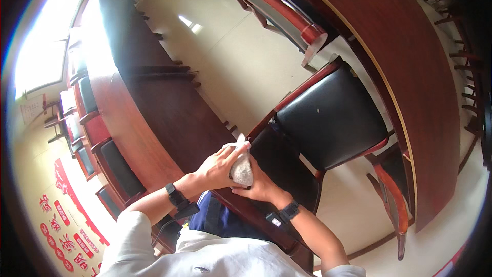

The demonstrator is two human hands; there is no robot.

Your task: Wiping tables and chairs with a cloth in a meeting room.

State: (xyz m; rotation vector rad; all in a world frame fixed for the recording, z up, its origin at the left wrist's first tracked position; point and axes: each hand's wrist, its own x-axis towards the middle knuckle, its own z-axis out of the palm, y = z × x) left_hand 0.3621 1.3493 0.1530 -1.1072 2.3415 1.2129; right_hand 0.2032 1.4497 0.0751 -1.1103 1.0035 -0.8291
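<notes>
A bunched, light grey cloth [242, 170] is squeezed between my two hands, just above the dark seat of a chair. My left hand [219, 165] presses on it from the left, fingers stretched over its top. From the right, my right hand [263, 184] cups it, the fingers partly hidden behind the cloth. A pale tip of the cloth sticks up past the fingertips. Each wrist wears a black strap with a small device.
A wooden chair with a black padded back [332, 115] stands right of my hands. Beyond it curves a long reddish-brown table [426, 96]. Another long wooden table [130, 123] runs along the left, with several chairs behind it. A red-edged chair stands at the top.
</notes>
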